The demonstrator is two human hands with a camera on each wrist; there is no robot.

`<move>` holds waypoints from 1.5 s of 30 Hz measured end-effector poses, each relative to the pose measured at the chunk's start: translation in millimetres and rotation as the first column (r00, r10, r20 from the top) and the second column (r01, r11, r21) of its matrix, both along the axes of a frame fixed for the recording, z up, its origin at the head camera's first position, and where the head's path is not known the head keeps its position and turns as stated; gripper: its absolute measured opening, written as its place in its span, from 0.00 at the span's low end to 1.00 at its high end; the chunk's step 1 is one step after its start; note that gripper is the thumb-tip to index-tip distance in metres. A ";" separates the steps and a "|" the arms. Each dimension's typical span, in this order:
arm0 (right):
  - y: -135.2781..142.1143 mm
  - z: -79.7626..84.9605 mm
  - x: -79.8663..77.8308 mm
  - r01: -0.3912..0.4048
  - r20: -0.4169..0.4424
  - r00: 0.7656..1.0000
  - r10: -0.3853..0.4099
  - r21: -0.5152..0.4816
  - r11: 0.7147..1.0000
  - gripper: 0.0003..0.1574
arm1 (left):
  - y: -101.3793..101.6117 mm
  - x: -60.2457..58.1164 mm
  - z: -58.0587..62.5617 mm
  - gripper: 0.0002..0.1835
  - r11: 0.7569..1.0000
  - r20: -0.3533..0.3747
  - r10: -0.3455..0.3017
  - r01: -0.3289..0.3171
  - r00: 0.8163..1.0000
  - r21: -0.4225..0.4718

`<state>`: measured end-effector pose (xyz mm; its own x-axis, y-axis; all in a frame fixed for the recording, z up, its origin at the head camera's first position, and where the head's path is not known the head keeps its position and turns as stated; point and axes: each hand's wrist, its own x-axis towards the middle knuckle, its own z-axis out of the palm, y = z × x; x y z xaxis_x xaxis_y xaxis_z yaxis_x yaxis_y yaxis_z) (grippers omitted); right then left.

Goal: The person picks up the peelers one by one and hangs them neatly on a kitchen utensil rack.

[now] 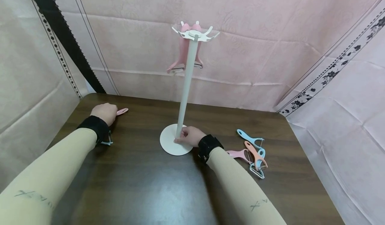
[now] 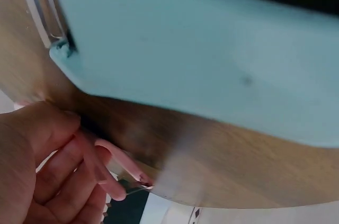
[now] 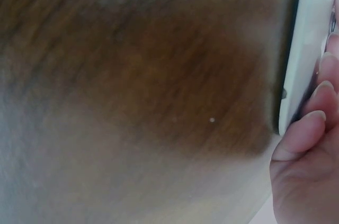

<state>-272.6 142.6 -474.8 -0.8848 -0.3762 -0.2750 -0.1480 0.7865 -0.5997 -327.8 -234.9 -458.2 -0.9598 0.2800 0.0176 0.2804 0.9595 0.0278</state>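
Note:
A white stand (image 1: 187,84) rises from a round base, with white hooks at its top. Two pink peelers (image 1: 183,52) hang at the back of these hooks. Low on the pole, just above the base (image 1: 168,141), the fingers of my right hand (image 1: 192,136) grip the stand. The right wrist view has the same fingers curled beside the white base's edge (image 3: 296,70). Over at the table's left, my left hand (image 1: 105,113) holds a pink peeler (image 2: 98,166) between thumb and fingers. A light blue peeler (image 2: 185,60) looms close under that wrist, mostly hidden in the head view.
Right of the stand lies a loose pile of peelers: light blue (image 1: 248,137), pink (image 1: 238,154) and orange (image 1: 252,150), some overlapping. The brown wooden table (image 1: 144,185) ends at a pale patterned cloth (image 1: 240,51) behind and on both sides.

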 end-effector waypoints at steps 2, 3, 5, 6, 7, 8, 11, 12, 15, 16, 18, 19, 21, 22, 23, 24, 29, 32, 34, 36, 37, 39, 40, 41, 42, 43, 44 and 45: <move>0.2 -1.0 -2.0 -0.006 0.000 1.000 0.006 0.002 1.000 0.24 | 1.1 -1.3 0.5 0.06 1.000 0.008 0.017 -0.017 1.000 0.008; 0.5 -1.8 -2.9 -0.008 -0.001 1.000 0.008 0.005 1.000 0.24 | 1.3 -1.2 1.5 0.05 1.000 0.016 0.026 -0.026 1.000 0.015; 1.3 -2.7 -4.0 -0.012 0.002 1.000 0.012 0.006 1.000 0.24 | 2.3 -0.4 4.0 0.05 0.999 0.036 0.043 -0.044 0.998 0.027; 1.8 -3.1 -4.4 -0.016 0.001 1.000 0.016 0.009 1.000 0.24 | 3.0 0.2 5.0 0.05 0.998 0.046 0.052 -0.053 0.998 0.030; 2.3 -3.6 -4.8 -0.019 -0.002 1.000 0.019 0.017 1.000 0.24 | 3.8 0.9 5.8 0.06 0.998 0.056 0.058 -0.060 0.997 0.032; 2.8 -4.2 -5.1 -0.021 -0.005 1.000 0.021 0.025 0.999 0.24 | 4.7 1.6 6.6 0.07 0.997 0.066 0.062 -0.064 0.996 0.033; 3.5 -4.9 -5.2 -0.042 -0.004 0.999 0.042 0.058 0.997 0.23 | 7.7 2.2 7.0 0.07 0.997 0.084 0.066 -0.069 0.994 0.030; 3.6 -4.7 -5.0 -0.049 0.000 0.999 0.049 0.064 0.997 0.23 | 8.4 1.9 6.2 0.07 0.997 0.086 0.064 -0.066 0.994 0.026; 3.4 -2.9 -4.1 -0.061 0.020 0.998 0.059 0.077 0.995 0.21 | 10.3 -0.3 4.3 0.08 0.998 0.076 0.057 -0.059 0.995 0.020; 3.4 -2.2 -3.9 -0.059 0.032 0.998 0.056 0.077 0.995 0.20 | 10.7 -1.3 4.0 0.08 0.998 0.069 0.054 -0.055 0.996 0.018; 3.2 -0.8 -3.6 -0.052 0.052 0.997 0.049 0.067 0.996 0.19 | 11.5 -2.8 4.1 0.08 0.998 0.064 0.054 -0.055 0.996 0.019; 3.1 -0.4 -3.7 -0.049 0.060 0.997 0.045 0.065 0.997 0.19 | 11.7 -3.3 4.8 0.08 0.998 0.063 0.056 -0.058 0.996 0.021; 3.2 0.2 -4.0 -0.041 0.076 0.996 0.037 0.053 0.998 0.19 | 11.9 -3.7 6.6 0.07 0.998 0.070 0.062 -0.064 0.996 0.020; 3.0 0.6 -4.1 -0.040 0.080 0.996 0.036 0.043 0.998 0.19 | 11.6 -3.7 7.3 0.06 0.998 0.073 0.064 -0.065 0.995 0.017; 3.0 0.8 -4.2 -0.040 0.082 0.996 0.037 0.035 0.999 0.19 | 11.4 -3.5 8.0 0.06 0.997 0.074 0.068 -0.069 0.995 0.014; 3.0 1.0 -4.3 -0.039 0.084 0.996 0.037 0.027 0.999 0.19 | 11.1 -3.4 8.5 0.06 0.997 0.074 0.072 -0.073 0.995 0.011; 2.8 -0.2 -3.5 -0.032 0.071 0.997 0.031 0.014 0.999 0.20 | 12.6 0.1 7.3 0.07 0.998 0.040 0.054 -0.055 0.998 0.012; 2.8 -1.2 -2.3 -0.022 0.074 0.997 0.021 0.023 0.999 0.20 | 14.3 2.0 4.7 0.07 0.999 0.018 0.028 -0.029 0.999 0.022; 2.3 -1.2 -2.3 -0.020 0.085 0.996 0.017 0.027 0.999 0.21 | 14.0 2.8 4.6 0.07 0.999 0.017 0.027 -0.027 1.000 0.020; 1.0 -0.7 -3.3 -0.022 0.086 0.996 0.020 0.023 0.999 0.21 | 12.3 2.9 6.0 0.07 0.999 0.026 0.040 -0.041 0.999 0.013; 0.0 -0.4 -4.4 -0.024 0.081 0.996 0.023 0.021 0.999 0.21 | 11.4 2.8 7.2 0.07 0.999 0.033 0.049 -0.050 0.998 0.007; -2.3 -0.5 -7.0 -0.026 0.068 0.997 0.025 0.019 0.999 0.22 | 9.9 2.4 9.6 0.07 0.997 0.050 0.076 -0.076 0.996 -0.001; -2.2 -0.4 -7.6 -0.024 0.063 0.998 0.023 0.017 1.000 0.22 | 11.1 1.3 11.6 0.06 0.996 0.060 0.086 -0.086 0.994 -0.005; -2.2 -0.7 -8.2 -0.022 0.057 0.998 0.021 0.017 1.000 0.22 | 12.9 0.6 13.9 0.05 0.995 0.072 0.095 -0.096 0.993 -0.002; -2.0 -1.0 -8.9 -0.020 0.056 0.998 0.019 0.017 1.000 0.22 | 14.7 -0.2 15.6 0.05 0.994 0.080 0.105 -0.105 0.991 0.001; -1.6 -1.4 -9.1 -0.021 0.055 0.998 0.020 0.019 1.000 0.22 | 17.1 -0.8 17.5 0.04 0.994 0.085 0.110 -0.112 0.990 0.017; -1.1 -2.0 -9.2 -0.020 0.056 0.998 0.019 0.019 1.000 0.23 | 19.9 -1.6 19.4 0.03 0.992 0.085 0.115 -0.119 0.990 0.035; -0.2 -2.6 -9.2 -0.021 0.054 0.998 0.020 0.019 1.000 0.23 | 23.0 -2.0 21.6 0.03 0.991 0.078 0.114 -0.119 0.990 0.058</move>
<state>-281.8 142.4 -477.4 -0.8607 -0.3879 -0.3297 -0.1315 0.7951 -0.5921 -329.8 -211.8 -436.7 -0.9852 0.1668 -0.0408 0.1618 0.9812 0.1053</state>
